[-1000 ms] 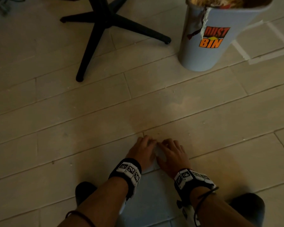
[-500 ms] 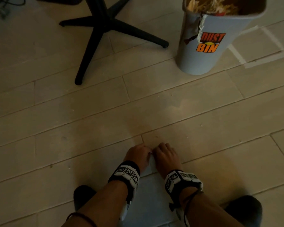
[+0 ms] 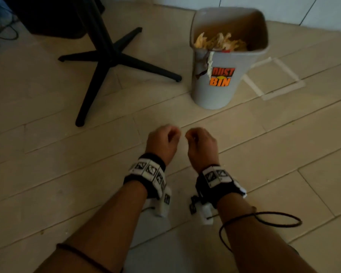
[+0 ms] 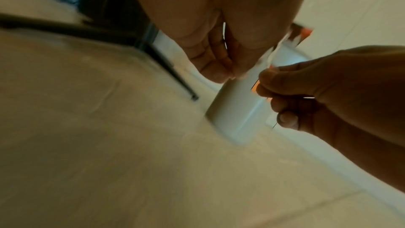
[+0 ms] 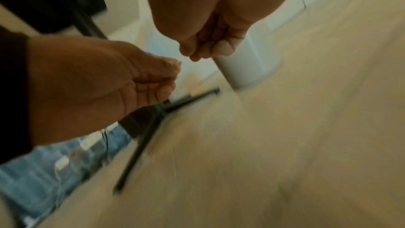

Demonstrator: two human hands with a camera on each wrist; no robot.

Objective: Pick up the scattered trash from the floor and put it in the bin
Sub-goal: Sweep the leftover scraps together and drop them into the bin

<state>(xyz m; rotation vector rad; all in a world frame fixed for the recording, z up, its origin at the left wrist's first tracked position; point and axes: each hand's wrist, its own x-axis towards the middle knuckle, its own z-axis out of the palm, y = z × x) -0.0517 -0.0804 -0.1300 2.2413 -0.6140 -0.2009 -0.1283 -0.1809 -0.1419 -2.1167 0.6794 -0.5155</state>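
I see my left hand [image 3: 162, 141] and right hand [image 3: 202, 143] mid-frame, fingers curled, perhaps pinching tiny scraps, below the grey plastic dustbin [image 3: 222, 75] at upper right.

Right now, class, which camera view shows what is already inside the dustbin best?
The head view: it looks down into the open dustbin, showing crumpled paper trash inside. The left wrist view shows only its blurred grey side and label behind the hands; the right wrist view shows only its blurred lower wall.

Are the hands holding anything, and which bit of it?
It cannot be told. The left hand and right hand have curled fingers, but nothing shows plainly in either grip; any scrap would be tiny and hidden.
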